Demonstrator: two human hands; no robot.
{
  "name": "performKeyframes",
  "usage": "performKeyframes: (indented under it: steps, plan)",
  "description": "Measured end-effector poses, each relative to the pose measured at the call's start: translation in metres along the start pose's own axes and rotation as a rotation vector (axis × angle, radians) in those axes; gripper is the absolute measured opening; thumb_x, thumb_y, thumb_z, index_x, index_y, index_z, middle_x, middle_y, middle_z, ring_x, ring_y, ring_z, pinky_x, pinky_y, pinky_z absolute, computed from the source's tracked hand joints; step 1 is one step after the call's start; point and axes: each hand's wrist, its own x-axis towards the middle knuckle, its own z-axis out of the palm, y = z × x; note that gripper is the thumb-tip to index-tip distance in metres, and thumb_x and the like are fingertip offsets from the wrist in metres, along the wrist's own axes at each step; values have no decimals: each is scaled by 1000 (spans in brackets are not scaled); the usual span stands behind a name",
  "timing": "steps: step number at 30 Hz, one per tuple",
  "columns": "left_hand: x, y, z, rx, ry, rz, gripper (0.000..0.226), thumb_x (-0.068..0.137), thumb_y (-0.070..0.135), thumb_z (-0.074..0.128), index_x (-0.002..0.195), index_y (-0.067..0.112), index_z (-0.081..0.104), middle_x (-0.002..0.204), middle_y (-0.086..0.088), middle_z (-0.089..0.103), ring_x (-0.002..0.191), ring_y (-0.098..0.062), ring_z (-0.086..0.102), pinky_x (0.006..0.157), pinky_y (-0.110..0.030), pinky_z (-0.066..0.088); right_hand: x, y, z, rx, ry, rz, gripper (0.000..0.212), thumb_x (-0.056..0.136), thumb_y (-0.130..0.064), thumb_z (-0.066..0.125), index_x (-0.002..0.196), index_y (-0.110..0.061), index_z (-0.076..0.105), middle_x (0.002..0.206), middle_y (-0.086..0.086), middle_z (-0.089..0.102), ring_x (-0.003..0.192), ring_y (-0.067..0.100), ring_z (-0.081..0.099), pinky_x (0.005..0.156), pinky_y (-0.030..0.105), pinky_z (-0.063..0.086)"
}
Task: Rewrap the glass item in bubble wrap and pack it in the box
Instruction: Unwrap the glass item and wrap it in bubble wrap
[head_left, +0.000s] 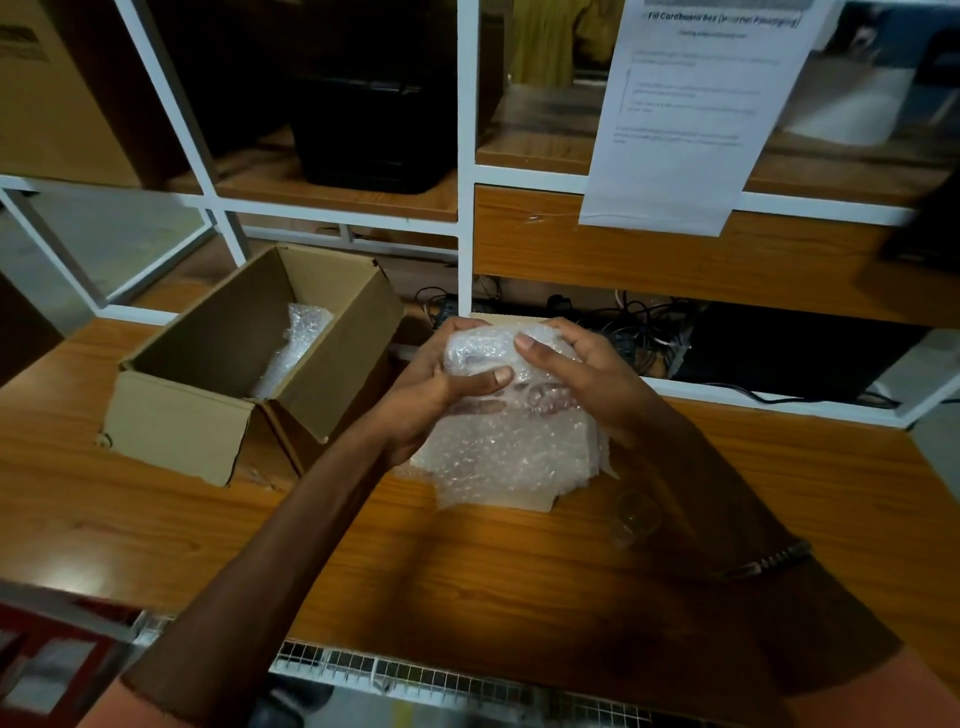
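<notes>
A bundle of clear bubble wrap (506, 431) is held above the wooden table, its loose lower part hanging down toward the tabletop. The glass item inside is hidden by the wrap. My left hand (441, 384) grips the bundle's left side, thumb laid across its front. My right hand (582, 371) grips the top right, fingers curled over the upper edge. An open cardboard box (182, 426) sits on the table to the left, with another piece of bubble wrap (296, 343) inside it.
A clear glass (631, 517) stands on the wooden table (467, 571) under my right forearm. Behind are white-framed shelves, a paper sheet (685, 114) hanging at upper right, tangled cables (639, 327), and a black bin (374, 119) on the shelf.
</notes>
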Motion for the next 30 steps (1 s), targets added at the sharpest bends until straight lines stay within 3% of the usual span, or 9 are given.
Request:
performKeyframes:
  steps: [4,7,9,12,15,18,23,26,30]
  plan:
    - [-5,7,0,-162,-64,-54,51,98,28,72,144,17,55,137,-16,69,122,-36,70,103,-53,59,-2,-1,-5,112,-2,-100,32,95,-31,78,125,-22,70,125,8,75,113,33,75,97,59,59]
    - [-8,12,2,-294,-94,-120,52,105,47,52,142,11,61,133,-18,72,121,-36,70,100,-47,60,-4,1,-9,145,-34,-141,36,92,-11,79,126,-18,70,126,10,74,112,37,74,95,60,61]
    - [-7,11,0,-301,-98,-136,48,107,41,52,141,9,61,134,-18,71,119,-35,71,97,-44,62,-5,2,-9,119,-59,-162,41,89,-5,80,126,-20,71,127,6,74,113,33,74,93,54,62]
    - [-3,4,-6,-270,-65,-71,44,103,23,63,143,6,57,135,-17,70,120,-34,71,97,-42,62,-8,3,-12,140,-91,-170,48,84,-9,82,128,-24,72,134,2,71,118,30,72,95,51,61]
    - [-2,1,-11,-251,-39,-1,39,95,13,72,133,11,64,124,-10,75,115,-32,73,90,-41,63,-8,2,-13,176,-138,-79,58,86,-35,83,140,-37,64,149,7,59,128,35,67,100,62,56]
    - [-5,0,-9,-160,-29,45,40,87,8,80,124,19,68,126,-7,70,113,-31,73,85,-42,64,-8,-4,-8,146,-120,67,56,91,-54,71,141,-32,60,133,4,73,117,29,74,94,59,61]
    - [-7,-3,-7,-69,-5,11,60,72,11,91,127,23,69,138,-11,65,122,-39,69,98,-56,61,-9,-5,2,63,-74,66,34,100,-37,70,128,-18,64,114,8,79,100,24,80,75,41,67]
    - [-8,-2,-10,-131,-7,-53,61,82,16,88,138,24,63,145,-16,62,126,-36,69,103,-55,59,-10,1,3,88,-36,-13,32,100,-30,71,128,-16,65,119,12,76,106,28,78,84,46,66]
    - [-12,3,-7,-229,-85,-162,54,105,51,57,148,17,57,144,-18,66,131,-39,66,105,-52,57,-13,4,6,-25,14,-179,29,98,-24,74,126,-21,67,117,1,76,106,19,77,81,37,65]
